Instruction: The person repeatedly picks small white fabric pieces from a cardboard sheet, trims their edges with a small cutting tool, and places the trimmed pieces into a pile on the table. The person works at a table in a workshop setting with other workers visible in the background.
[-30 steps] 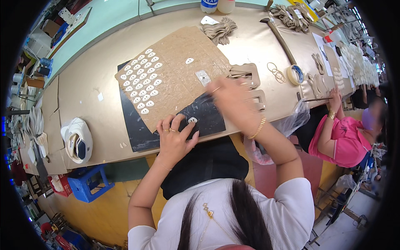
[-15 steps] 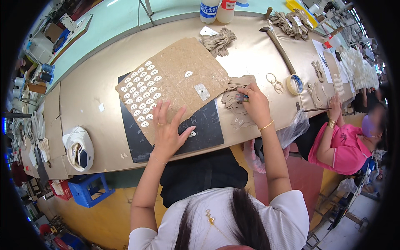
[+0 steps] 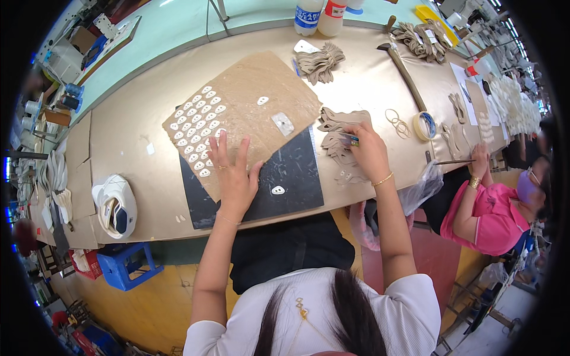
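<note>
My left hand [image 3: 233, 178] lies with fingers spread on a brown cardboard sheet [image 3: 255, 77], its fingertips beside rows of small white oval pieces [image 3: 193, 126] with dark marks. A black board [image 3: 285, 166] shows under the sheet, with a single white piece [image 3: 278, 190] lying on it near my thumb. My right hand [image 3: 368, 151] is closed around a slim blue-green tool [image 3: 354, 140], mostly hidden by the fingers. Its fingertips are at a loose row of taupe cut strips [image 3: 339, 148] right of the sheet.
A hammer [image 3: 405, 74], rubber bands [image 3: 396, 123] and a tape roll [image 3: 424, 126] lie to the right. Bundled taupe strips [image 3: 320, 62] and bottles [image 3: 307, 18] stand at the back. A white cap [image 3: 114, 207] sits left. A co-worker in pink [image 3: 484, 219] works at the right.
My left thumb has drawn away from the white piece on the black board, which now shows whole. My right hand has shifted slightly over the taupe strips. The view has moved a little.
</note>
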Demonstrator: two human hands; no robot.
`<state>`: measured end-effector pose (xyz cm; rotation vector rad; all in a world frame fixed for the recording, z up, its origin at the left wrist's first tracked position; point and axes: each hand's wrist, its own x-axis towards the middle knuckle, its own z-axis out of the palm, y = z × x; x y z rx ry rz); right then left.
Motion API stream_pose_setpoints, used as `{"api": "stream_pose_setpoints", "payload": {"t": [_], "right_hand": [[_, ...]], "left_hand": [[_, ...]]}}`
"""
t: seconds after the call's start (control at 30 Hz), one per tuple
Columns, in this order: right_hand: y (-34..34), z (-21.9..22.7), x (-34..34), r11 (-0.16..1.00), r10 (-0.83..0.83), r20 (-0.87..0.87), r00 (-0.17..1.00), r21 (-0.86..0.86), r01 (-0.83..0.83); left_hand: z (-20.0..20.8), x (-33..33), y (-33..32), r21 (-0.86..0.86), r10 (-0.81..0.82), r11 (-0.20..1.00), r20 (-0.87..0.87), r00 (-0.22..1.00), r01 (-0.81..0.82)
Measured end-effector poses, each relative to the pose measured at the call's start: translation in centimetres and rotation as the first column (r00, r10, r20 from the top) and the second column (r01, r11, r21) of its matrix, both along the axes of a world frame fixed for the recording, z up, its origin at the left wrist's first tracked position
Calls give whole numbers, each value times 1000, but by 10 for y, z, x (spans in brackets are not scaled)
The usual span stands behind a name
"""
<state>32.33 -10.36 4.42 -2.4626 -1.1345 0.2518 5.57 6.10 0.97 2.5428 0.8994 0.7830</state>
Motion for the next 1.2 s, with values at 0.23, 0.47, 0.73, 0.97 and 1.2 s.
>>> {"api": "stream_pose_setpoints", "payload": {"t": [0.23,0.47,0.73,0.97,1.2], "right_hand": [[0,2,-1,999,44,66,997,-9,-44],[-11,-15,-3,956,81,243,967,255,-145],[-13,-7,19,891,37,-159,987,452,40],[7,22,-22,888,115,-615,780,416,197],[9,10,-82,988,140,-739,659,146,-47]], "left_hand": [[9,-17,-20,53,-114,993,83,990,110],[4,-49,-61,-33,-151,987,97,984,155],[-12,-44,-63,12,-122,992,201,972,122],[-4,-44,-62,7,-119,993,223,967,121],[-1,-44,-62,-12,-193,980,196,961,199]]}}
